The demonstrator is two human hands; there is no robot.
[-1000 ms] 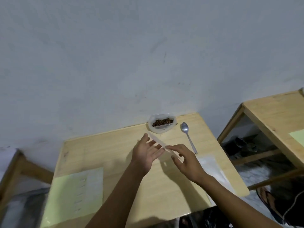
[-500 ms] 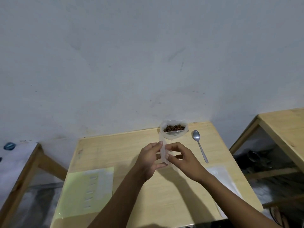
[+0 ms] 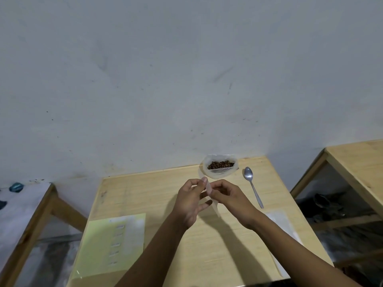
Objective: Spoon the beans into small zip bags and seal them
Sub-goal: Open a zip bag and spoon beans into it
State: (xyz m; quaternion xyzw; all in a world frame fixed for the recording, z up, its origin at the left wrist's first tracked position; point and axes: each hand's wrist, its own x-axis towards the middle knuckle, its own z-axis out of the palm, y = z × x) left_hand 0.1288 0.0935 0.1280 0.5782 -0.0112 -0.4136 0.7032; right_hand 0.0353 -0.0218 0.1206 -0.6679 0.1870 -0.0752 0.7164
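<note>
Grey wall (image 3: 186,69) fills the upper half of the head view. Wooden table (image 3: 207,245) below it, far edge against the wall. Second wooden table (image 3: 356,162) off to the right, a third surface at far left, partly cut off.

On the main table, near-left: pale green sheet (image 3: 112,243) with a column of small clear items on it, too faint to identify. Near-right edge: flat clear plastic pile (image 3: 284,226), looks like bags, can't confirm.

Far side by the wall: open clear bag of beans (image 3: 220,165), brown beans visible inside. Metal spoon (image 3: 251,186) lies just right of it, bowl toward the wall, handle pointing toward the person, untouched.

Both forearms reach in from the bottom and meet over the table centre. Left hand (image 3: 189,201) and right hand (image 3: 230,198) both pinch one small zip bag (image 3: 209,190), thumb and fingertips curled onto it from either side. Bag is held edge-on above the table, in front of the bean bag, translucent, no beans visible in it. Can't tell if its mouth is parted or closed.
</note>
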